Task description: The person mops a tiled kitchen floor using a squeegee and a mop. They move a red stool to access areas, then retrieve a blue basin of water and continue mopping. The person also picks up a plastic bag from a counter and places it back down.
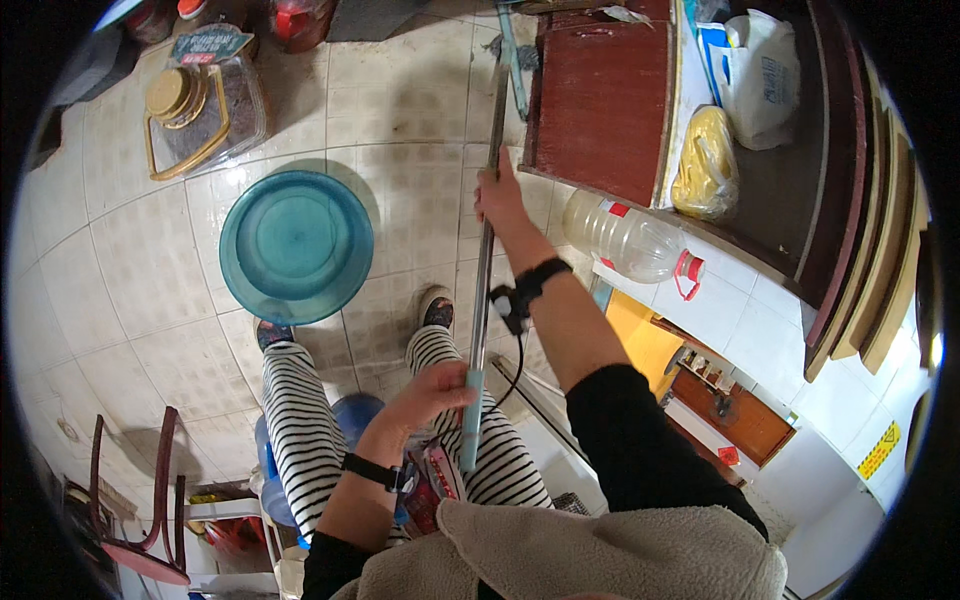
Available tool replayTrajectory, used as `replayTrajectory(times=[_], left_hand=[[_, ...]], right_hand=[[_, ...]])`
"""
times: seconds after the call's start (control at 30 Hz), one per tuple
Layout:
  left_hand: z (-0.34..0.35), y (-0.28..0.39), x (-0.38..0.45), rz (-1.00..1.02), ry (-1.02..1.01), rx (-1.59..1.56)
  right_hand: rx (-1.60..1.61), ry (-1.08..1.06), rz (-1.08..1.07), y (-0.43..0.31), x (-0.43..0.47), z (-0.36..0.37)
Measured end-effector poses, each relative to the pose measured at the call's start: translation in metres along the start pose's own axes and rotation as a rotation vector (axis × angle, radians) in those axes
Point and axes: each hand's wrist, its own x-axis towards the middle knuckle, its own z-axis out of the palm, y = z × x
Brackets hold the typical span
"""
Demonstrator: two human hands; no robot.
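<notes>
A long metal pole (485, 292) with a light green handle end (471, 421) runs nearly upright through the picture. My right hand (500, 196) grips its upper part, beside the dark red cabinet. Lower down, my left hand (437, 391) holds the pole at the top of the green handle, in front of my striped trousers. The pole's far end reaches the tiled floor near the cabinet, where a dark grey tuft shows partly; its form is unclear. A light green strip (514, 67) lies against that end. A teal plastic basin (296, 246) rests by my foot.
A large plastic jug with a gold cap (217, 127) stands at the upper left. Right of the pole are the dark red cabinet (600, 105), a clear plastic bottle with a red cap (630, 236) and a yellow bag (706, 165). A dark red stool (142, 555) is at the lower left.
</notes>
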Motion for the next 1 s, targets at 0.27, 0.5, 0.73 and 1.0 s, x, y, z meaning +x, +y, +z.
replayTrajectory(times=[0.27,0.5,0.73,1.0], left_hand=[[0.022,-0.022,-0.023,-0.492,-0.51,0.306],[0.01,-0.023,-0.011,-0.099,-0.261,0.116],[0.019,0.005,-0.026,-0.307,-0.354,0.207],[0.006,0.01,-0.034,-0.018,-0.071,-0.248]], right_hand=[[0.143,-0.11,0.205,0.057,-0.139,-0.006],[0.246,-0.092,0.131,0.005,-0.088,0.002],[0.465,-0.12,0.209,-0.004,-0.115,0.005],[0.626,0.011,0.244,-0.01,-0.083,0.01]])
